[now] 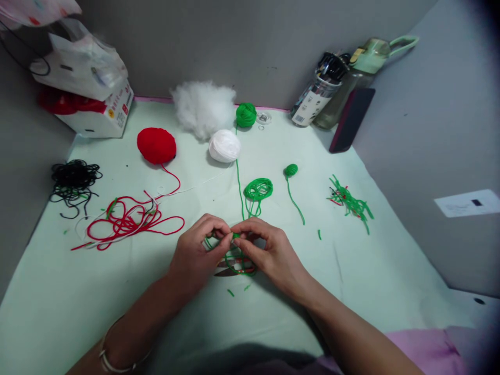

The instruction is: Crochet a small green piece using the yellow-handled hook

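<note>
My left hand (201,247) and my right hand (269,252) meet at the middle of the table, fingertips pinched together on green yarn (236,236). What the piece between the fingertips looks like is mostly hidden. Loops of the yarn hang below the fingers, over a pair of scissors (227,271) lying on the cloth. Just beyond my hands lies a loose green yarn coil (258,188), and a strand runs back towards a green yarn ball (246,115). To the right sits a small green crocheted piece (291,170) with a tail.
Left are tangled red yarn (128,224), a red yarn ball (157,146) and black yarn (76,177). White stuffing (203,108) and a white yarn ball (224,146) lie behind. Green scraps (349,199), a pen holder (316,99), a bottle (344,94) and a phone (352,120) are right.
</note>
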Action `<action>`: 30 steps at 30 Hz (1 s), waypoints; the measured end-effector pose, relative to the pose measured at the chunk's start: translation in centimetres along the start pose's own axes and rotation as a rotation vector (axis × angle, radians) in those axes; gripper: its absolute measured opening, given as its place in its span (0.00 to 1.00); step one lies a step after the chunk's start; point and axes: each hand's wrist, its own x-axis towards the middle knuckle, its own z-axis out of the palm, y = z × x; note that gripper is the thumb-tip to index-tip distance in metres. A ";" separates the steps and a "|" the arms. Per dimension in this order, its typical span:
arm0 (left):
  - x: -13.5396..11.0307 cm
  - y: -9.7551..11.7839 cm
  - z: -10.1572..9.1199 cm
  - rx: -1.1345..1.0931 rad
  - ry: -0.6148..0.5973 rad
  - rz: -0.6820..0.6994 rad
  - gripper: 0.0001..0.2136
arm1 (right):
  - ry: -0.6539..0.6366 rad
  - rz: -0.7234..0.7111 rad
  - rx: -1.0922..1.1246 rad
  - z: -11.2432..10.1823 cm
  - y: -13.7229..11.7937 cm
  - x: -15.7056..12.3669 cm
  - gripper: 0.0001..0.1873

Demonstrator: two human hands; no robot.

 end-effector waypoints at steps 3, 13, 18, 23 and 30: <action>0.2 0.4 -0.2 -0.100 -0.035 -0.140 0.04 | 0.022 0.014 0.036 0.1 0.0 -0.1 0.07; 1.0 -0.6 -1.1 -0.584 -0.187 -0.470 0.07 | 0.126 -0.250 -0.073 0.3 0.9 -0.1 0.07; 0.9 -0.2 -1.2 -0.657 -0.235 -0.517 0.07 | 0.133 -0.303 -0.098 0.4 1.0 -0.1 0.09; 1.0 -0.1 -1.2 -0.665 -0.227 -0.510 0.06 | 0.119 -0.296 -0.114 0.4 0.7 -0.2 0.06; 1.0 0.0 -1.1 -0.634 -0.195 -0.494 0.05 | 0.139 -0.349 -0.181 0.5 0.8 -0.4 0.03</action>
